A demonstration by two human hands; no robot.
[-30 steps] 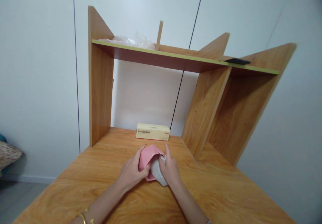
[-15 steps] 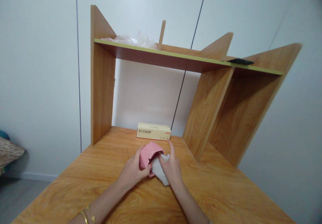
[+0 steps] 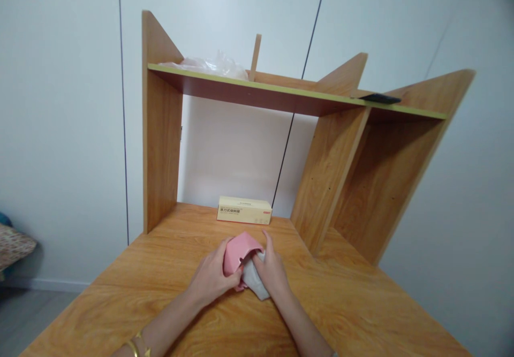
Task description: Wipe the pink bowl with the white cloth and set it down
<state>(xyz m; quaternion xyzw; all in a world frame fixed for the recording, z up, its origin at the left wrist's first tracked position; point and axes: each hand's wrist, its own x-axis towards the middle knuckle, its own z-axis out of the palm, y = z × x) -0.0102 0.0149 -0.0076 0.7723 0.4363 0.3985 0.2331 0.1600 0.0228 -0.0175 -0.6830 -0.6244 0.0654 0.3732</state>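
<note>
A pink angular box, tilted with its opening toward the right, is held above the wooden desk. My left hand wraps round its left side, with the thumb in front near a small notch in the rim. A light grey cloth hangs out of the opening. On that cloth my right hand is closed, its fingertips hidden inside the box mouth and its index finger sticking up. How much cloth lies within the box cannot be seen.
Behind the hands a cream carton with printed lettering stands on the wooden desk. A wooden shelf unit rises from the desk, with a clear plastic bag and a dark flat object on its upper shelf.
My right hand has moved slightly left and its fingers reach further into the pink box's opening. The box has tilted a little; my left hand keeps its hold.
</note>
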